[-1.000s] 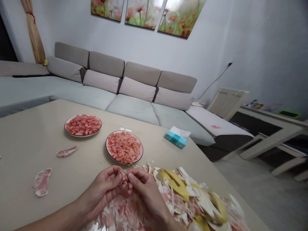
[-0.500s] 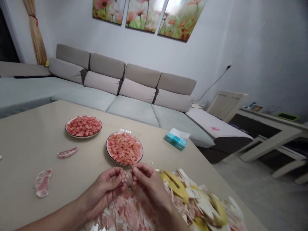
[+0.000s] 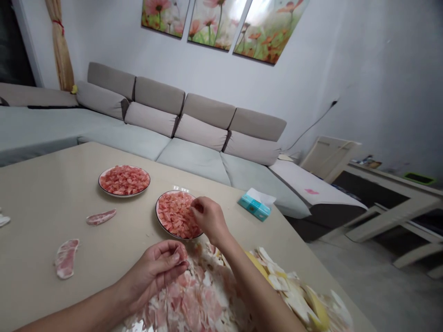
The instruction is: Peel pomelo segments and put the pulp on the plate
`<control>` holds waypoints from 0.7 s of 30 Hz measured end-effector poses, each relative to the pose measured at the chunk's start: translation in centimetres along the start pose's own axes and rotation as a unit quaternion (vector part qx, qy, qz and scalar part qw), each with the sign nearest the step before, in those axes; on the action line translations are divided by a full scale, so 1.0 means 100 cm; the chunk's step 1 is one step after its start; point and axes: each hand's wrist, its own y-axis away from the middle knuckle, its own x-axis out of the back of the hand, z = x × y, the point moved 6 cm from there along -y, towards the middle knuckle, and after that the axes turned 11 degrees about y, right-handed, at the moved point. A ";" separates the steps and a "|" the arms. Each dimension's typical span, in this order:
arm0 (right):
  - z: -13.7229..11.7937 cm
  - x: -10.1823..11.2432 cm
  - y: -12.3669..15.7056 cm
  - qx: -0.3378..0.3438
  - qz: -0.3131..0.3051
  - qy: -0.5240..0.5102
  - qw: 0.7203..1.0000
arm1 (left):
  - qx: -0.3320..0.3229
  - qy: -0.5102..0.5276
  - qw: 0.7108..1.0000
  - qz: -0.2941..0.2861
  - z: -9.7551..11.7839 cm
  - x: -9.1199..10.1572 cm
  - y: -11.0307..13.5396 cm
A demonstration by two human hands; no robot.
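My left hand (image 3: 157, 272) pinches a pink piece of pomelo segment (image 3: 182, 253) over a heap of peeled membranes and pith (image 3: 194, 299). Above the right edge of the nearer plate (image 3: 159, 220), my right hand (image 3: 210, 219) has its fingertips pressed together; whatever they hold is hidden. That plate carries a pile of pink pomelo pulp (image 3: 176, 213). Farther left stands another plate (image 3: 122, 195) full of redder pulp (image 3: 125, 179). Two pomelo segments, one upper (image 3: 101, 217) and one lower (image 3: 67, 259), lie on the table left of my hands.
Yellow and white pomelo peel (image 3: 313, 302) lies piled at the table's right front. A blue tissue pack (image 3: 255, 206) rests near the right edge of the cream table (image 3: 114, 240). Behind it runs a grey sofa (image 3: 194, 154). White scraps (image 3: 3, 220) show at the far left.
My right hand has moved up and away from the left hand to the nearer plate. The left hand stays over the heap with its piece. The view has shifted slightly.
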 end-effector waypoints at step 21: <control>-0.028 0.030 0.074 -0.024 -0.041 -0.070 0.996 | -0.015 -0.061 0.997 0.037 0.003 0.003 0.003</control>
